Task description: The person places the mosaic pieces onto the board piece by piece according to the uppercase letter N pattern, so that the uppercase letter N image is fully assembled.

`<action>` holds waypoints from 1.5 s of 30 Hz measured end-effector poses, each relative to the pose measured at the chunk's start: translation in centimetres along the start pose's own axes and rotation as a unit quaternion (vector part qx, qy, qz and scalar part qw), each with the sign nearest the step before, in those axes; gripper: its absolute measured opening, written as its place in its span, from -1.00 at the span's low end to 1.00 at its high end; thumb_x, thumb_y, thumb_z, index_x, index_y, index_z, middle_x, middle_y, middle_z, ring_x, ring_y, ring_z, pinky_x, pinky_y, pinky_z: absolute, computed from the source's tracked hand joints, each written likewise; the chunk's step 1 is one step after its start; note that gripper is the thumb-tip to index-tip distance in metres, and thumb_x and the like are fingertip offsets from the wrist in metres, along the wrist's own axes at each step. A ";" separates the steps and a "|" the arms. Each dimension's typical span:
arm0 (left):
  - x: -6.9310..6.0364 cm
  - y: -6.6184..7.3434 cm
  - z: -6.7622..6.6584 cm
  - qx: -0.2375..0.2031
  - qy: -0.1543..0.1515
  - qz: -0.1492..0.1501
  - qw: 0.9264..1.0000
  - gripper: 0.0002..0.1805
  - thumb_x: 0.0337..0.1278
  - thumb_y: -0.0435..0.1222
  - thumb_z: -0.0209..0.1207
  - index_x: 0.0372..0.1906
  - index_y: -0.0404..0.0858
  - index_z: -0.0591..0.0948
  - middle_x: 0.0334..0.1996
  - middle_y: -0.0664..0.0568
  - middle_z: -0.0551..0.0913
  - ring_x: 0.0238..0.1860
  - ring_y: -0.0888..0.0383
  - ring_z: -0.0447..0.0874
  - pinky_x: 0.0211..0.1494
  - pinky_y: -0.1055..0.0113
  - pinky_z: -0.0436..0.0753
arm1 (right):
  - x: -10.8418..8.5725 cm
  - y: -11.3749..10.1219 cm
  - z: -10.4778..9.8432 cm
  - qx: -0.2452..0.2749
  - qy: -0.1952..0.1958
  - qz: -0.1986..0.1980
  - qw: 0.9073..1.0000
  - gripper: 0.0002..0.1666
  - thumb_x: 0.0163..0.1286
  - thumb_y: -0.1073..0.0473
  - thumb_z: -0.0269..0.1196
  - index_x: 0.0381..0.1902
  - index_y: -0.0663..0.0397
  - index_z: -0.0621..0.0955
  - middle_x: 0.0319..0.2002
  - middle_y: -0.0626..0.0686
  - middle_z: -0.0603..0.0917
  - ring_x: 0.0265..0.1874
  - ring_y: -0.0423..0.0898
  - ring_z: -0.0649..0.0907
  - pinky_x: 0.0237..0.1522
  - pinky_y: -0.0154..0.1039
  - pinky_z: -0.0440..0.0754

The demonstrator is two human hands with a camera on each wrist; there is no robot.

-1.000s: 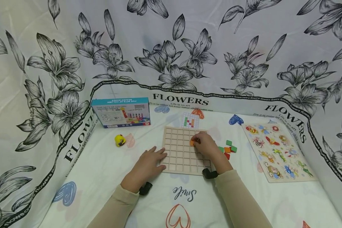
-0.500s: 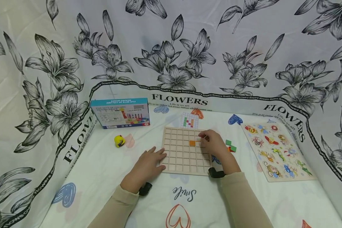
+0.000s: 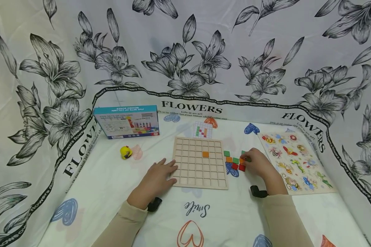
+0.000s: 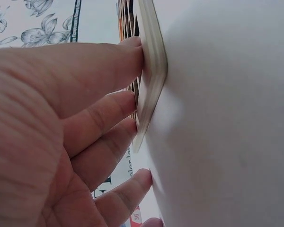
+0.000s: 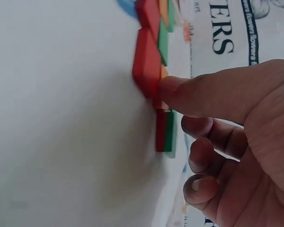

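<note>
On the cloth lies a wooden grid board with one orange square tile in a cell of its upper right area. My left hand rests with spread fingers at the board's left edge; its thumb touches the rim in the left wrist view. To the right of the board my right hand is over a small group of red, green and orange tiles. Its thumb touches an orange tile beside a red tile. The index fingertip is hidden there, so a pinch cannot be confirmed.
A pattern card lies behind the board. A blue-topped box and a small yellow duck toy are at the left. An insect puzzle board lies at the right. Flower-printed cloth forms the back and side walls.
My right hand has let go of the orange tile in the grid and moved right to the loose tiles. The left hand stays at the board's edge.
</note>
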State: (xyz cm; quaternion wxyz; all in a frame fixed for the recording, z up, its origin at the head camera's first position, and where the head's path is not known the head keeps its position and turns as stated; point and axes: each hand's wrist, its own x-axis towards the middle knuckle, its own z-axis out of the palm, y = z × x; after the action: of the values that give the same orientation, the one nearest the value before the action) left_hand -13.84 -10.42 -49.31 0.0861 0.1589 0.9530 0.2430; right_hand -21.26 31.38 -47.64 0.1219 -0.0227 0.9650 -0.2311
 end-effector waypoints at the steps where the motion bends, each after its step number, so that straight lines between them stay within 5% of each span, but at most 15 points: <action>1: 0.0 0.0 0.0 -0.001 0.000 -0.001 1.000 -0.40 0.39 -0.15 0.45 0.47 -0.17 0.65 0.61 0.00 0.48 0.71 -0.26 0.23 0.71 -0.37 0.19 | -0.1 0.1 0.1 -0.002 -0.002 0.001 1.000 -0.69 0.56 0.26 0.34 0.19 0.13 0.79 0.13 0.25 0.64 0.10 0.19 0.59 0.36 0.26 0.63; 13: -0.1 0.0 -0.1 -0.005 0.001 -0.004 1.000 -0.40 0.39 -0.16 0.45 0.47 -0.16 0.65 0.62 0.01 0.47 0.72 -0.24 0.22 0.72 -0.36 0.18 | -0.5 0.3 0.6 0.016 0.016 0.001 1.000 -0.73 0.53 0.31 0.37 0.13 0.17 0.73 0.14 0.27 0.64 0.10 0.22 0.57 0.43 0.31 0.58; 20: -0.2 0.0 -0.1 -0.004 0.005 -0.001 1.000 -0.41 0.38 -0.18 0.45 0.46 -0.17 0.66 0.61 0.00 0.49 0.71 -0.25 0.24 0.71 -0.37 0.20 | -1.0 -0.3 0.3 0.042 0.038 0.017 0.998 -0.86 0.56 0.26 0.35 0.02 0.09 0.68 -0.02 0.18 0.70 -0.02 0.14 0.59 0.11 0.01 0.68; 26: -0.1 0.0 0.0 -0.006 0.002 -0.005 1.000 -0.39 0.37 -0.16 0.46 0.47 -0.15 0.66 0.61 0.02 0.48 0.71 -0.24 0.23 0.72 -0.35 0.18 | -0.6 -4.3 1.1 0.099 0.057 -0.005 0.993 -0.85 0.64 0.22 0.29 0.09 0.07 0.67 -0.01 0.14 0.74 -0.07 0.08 0.64 -0.03 -0.14 0.71; 33: -0.2 0.1 -0.1 -0.010 0.002 -0.007 1.000 -0.39 0.37 -0.16 0.46 0.47 -0.15 0.66 0.61 0.03 0.48 0.72 -0.24 0.22 0.73 -0.35 0.17 | 0.6 -9.7 3.7 0.099 0.019 -0.076 0.992 -0.88 0.62 0.25 0.31 0.02 -0.01 0.74 -0.04 0.03 0.78 -0.07 0.03 0.65 0.15 0.00 0.75; 45: -0.2 0.0 0.2 -0.004 0.005 -0.006 1.000 -0.40 0.38 -0.17 0.46 0.47 -0.14 0.66 0.60 0.02 0.49 0.71 -0.24 0.24 0.73 -0.35 0.18 | 1.9 -11.6 5.6 0.072 -0.010 -0.118 0.990 -0.92 0.60 0.27 0.33 -0.12 0.00 0.74 -0.18 -0.01 0.74 -0.18 -0.02 0.60 0.01 -0.05 0.65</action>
State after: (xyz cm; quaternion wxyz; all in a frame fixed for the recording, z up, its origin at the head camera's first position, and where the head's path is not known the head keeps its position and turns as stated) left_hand -13.65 -10.45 -49.46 0.0837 0.1517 0.9533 0.2475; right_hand -21.89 18.38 -47.68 0.1045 -0.1296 0.9353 -0.3123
